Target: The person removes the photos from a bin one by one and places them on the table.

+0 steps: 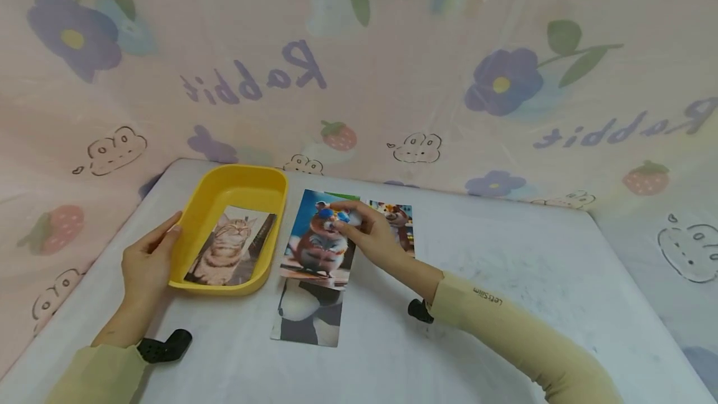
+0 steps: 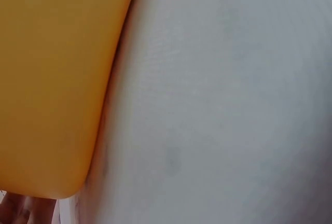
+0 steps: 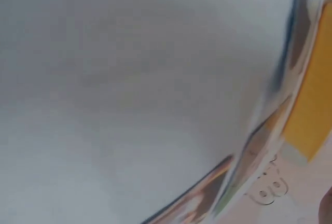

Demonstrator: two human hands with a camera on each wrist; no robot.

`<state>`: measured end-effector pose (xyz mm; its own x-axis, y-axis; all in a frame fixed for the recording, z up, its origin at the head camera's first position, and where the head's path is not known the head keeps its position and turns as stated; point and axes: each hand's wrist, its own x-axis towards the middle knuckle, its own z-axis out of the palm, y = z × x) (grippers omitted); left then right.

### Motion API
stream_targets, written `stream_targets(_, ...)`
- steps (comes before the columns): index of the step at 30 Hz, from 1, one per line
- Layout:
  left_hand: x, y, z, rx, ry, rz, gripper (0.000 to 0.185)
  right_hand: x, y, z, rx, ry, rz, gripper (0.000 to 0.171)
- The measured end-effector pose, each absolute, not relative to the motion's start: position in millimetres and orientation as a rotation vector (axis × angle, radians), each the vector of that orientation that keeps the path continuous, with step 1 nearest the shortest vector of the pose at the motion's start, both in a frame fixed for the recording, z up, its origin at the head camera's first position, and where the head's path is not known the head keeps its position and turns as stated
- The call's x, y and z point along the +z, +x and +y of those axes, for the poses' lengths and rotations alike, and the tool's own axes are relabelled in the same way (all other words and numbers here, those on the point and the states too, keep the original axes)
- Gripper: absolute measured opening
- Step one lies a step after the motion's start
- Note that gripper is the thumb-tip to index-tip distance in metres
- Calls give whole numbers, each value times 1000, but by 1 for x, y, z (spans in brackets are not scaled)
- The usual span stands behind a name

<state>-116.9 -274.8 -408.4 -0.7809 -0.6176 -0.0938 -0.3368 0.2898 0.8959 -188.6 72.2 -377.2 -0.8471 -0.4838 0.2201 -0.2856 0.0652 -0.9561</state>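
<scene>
the left hand lies at the 9 o'clock side of the shallow yellow plastic tray, fingers straight along its outer wall and touching it, so this grip is released and flat rather than wrapped round the rim. in the left wrist view the tray's yellow wall fills the 9 o'clock half, with fingertips just showing at 7 o'clock under its corner. inside the tray a glossy photo card of a tabby cat with shut eyes leans tilted against the far wall.

the right hand rests on the glossy photo card of a hamster in blue sunglasses, which lies on the white worktop just beside the tray at its 3 o'clock. the fingers press the card's upper part near the hamster's head; whether they pinch the edge or only press it cannot be told. under this card, at its 6 o'clock, a black and white photo card sticks out, and at 3 o'clock, partly under the hand, lies a photo card of a brown bear. the right wrist view is blurred and shows only card edges against the worktop.

a pink cloth printed with flowers, strawberries and "rabbit" hangs behind at 12 o'clock.
</scene>
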Motion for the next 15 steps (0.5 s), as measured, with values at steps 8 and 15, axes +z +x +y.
stream_targets(8,-407,-116,-278,-1560,887,-2298,40,-378,-180,111,-1790,-736,2239,32)
stream_targets(15,-407,-119,-278,-1579,891,-2230,37,-383,-172,139,-1669,-672,2288,31)
